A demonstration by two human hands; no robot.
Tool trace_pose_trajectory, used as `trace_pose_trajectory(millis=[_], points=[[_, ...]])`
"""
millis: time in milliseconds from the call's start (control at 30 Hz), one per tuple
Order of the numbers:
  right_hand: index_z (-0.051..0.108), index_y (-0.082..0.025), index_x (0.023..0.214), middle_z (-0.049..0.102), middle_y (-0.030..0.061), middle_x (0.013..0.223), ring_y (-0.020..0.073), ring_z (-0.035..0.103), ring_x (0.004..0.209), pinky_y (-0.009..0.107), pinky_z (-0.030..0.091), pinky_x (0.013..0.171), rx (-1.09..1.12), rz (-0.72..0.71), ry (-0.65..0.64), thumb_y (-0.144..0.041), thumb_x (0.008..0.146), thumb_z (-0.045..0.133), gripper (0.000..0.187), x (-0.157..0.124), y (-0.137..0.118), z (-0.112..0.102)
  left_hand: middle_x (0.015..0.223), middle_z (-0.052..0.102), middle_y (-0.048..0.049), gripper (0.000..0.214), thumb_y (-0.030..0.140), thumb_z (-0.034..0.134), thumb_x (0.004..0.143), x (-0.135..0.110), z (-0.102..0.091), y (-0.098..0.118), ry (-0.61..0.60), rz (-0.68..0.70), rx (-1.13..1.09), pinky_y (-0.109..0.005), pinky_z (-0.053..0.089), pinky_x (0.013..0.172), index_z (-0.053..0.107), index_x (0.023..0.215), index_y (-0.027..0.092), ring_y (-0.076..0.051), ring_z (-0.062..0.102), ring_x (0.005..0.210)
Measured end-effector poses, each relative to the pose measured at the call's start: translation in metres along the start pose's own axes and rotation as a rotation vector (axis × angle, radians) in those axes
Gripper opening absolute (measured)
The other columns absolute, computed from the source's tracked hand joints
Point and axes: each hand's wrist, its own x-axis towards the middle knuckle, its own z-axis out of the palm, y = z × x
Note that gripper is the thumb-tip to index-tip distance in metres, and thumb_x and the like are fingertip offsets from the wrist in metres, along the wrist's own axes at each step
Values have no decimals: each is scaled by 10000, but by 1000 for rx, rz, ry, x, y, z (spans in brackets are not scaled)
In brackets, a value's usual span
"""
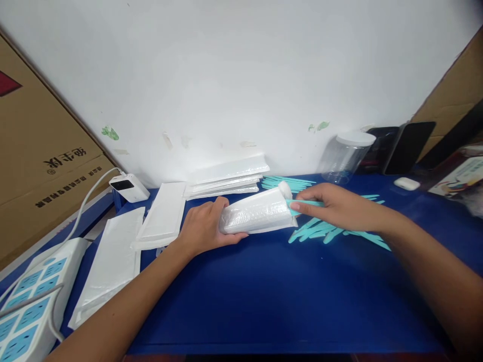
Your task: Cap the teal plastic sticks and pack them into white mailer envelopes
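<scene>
My left hand (pixel 204 223) is wrapped round a white padded bubble mailer (pixel 256 213), tilted just above the blue table. At the mailer's right-hand end, my right hand (pixel 330 203) pinches several flat turquoise sticks (pixel 296 205); their tips are at or in its opening, and I cannot tell how deep. A round white piece (pixel 285 190) shows behind that end, otherwise hidden. Under and beside my right hand lie loose turquoise sticks (pixel 320 230), with another bunch of turquoise sticks (pixel 289 182) near the wall.
Flat white mailers (pixel 226 176) are stacked by the wall; others (pixel 113 256) lie left. A power strip (pixel 41 296) and white charger (pixel 130 187) with cables stand left. A clear jar (pixel 345 158), phones (pixel 409 146) and white earbud case (pixel 406 183) are right. Cardboard (pixel 45 151) flanks the blue table (pixel 264 301).
</scene>
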Motion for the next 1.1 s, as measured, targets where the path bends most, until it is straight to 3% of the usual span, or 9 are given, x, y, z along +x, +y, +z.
trace_pose_trajectory(millis=[200,333,400,467,667,800,867,1033,1100], points=[[710,-250,986,761,17,889,198,665,713,302,494,621,141,-3,-29,-608,955,696,360,0,-14,12,959,781,-65,720,720,740,794,-1,2,10,12,64,91,-364,471,639,562,1269,209,-307,747,851],[659,-239,902,693,13,791,189,640,677,300,529,607,297,11,21,-644,987,628,416,0,-23,26,998,792,-79,616,571,757,810,-3,3,20,26,77,91,-367,498,659,589,1281,211,-300,746,859],[691,-229,879,711,46,863,211,666,744,310,553,617,381,11,66,-671,1022,540,488,1,-27,33,957,784,-79,588,559,763,782,-3,3,23,56,49,71,-366,504,659,616,1232,210,-301,745,849],[746,-228,964,728,61,917,217,677,780,310,549,614,447,15,134,-671,1038,505,510,1,-30,39,907,775,-66,563,566,761,763,-3,4,24,100,-3,39,-356,498,644,634,1182,211,-293,746,821],[728,-251,1355,640,2,710,141,515,545,284,393,477,400,-16,308,-566,1064,552,463,-2,-35,44,772,734,-6,494,572,755,743,0,2,20,253,-140,-84,-294,418,557,617,1053,214,-217,704,661],[800,-297,1213,785,65,1082,212,711,853,325,530,625,248,-167,395,-419,1061,609,272,-5,-37,47,746,712,4,472,558,754,734,0,1,19,317,-115,-127,-272,394,520,598,1015,212,-183,670,608],[803,-308,1196,785,65,1198,246,730,1008,346,567,699,166,-246,422,-329,1058,616,233,-6,-38,50,743,707,2,481,560,759,730,-1,1,19,340,-98,-137,-272,400,515,599,1016,208,-179,662,594],[771,-285,1271,589,124,1456,170,689,801,370,615,665,54,-327,536,-274,1007,672,283,-7,-40,52,740,702,12,481,548,761,729,-2,4,19,414,-81,-126,-270,413,506,598,1026,208,-165,646,568],[737,-267,1331,521,150,1504,186,692,858,372,644,681,47,-322,563,-285,968,722,364,-7,-42,49,738,697,16,471,529,768,732,-2,4,19,463,-58,-121,-269,425,510,599,1031,207,-160,645,569]])
